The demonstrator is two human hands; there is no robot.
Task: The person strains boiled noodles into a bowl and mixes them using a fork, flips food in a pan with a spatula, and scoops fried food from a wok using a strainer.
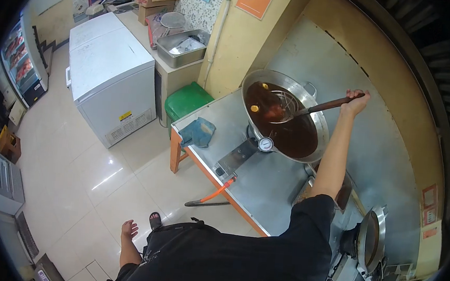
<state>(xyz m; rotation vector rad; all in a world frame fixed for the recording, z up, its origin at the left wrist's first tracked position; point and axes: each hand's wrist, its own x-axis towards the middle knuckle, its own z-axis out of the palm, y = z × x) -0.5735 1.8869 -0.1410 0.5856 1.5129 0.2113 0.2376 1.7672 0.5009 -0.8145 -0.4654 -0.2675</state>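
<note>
My right hand (356,101) grips the dark wooden handle of a wire skimmer (290,106). The skimmer's round basket sits in dark brown oil or liquid inside a wide metal wok (317,126). Something reddish shows in the liquid under the basket, too blurred to name. Two small yellow pieces (255,108) float near the wok's left side. A dial thermometer (266,144) is at the wok's near rim. Down at my side, away from any object, my left hand (130,229) hangs with its fingers loosely apart.
The wok stands over a burner on a metal-topped table (253,189) with a blue cloth (198,132) at its corner. An orange hose (216,192) hangs off the front edge. A second wok (372,239) is at lower right. A white chest freezer (110,59) and green bin (186,101) stand left.
</note>
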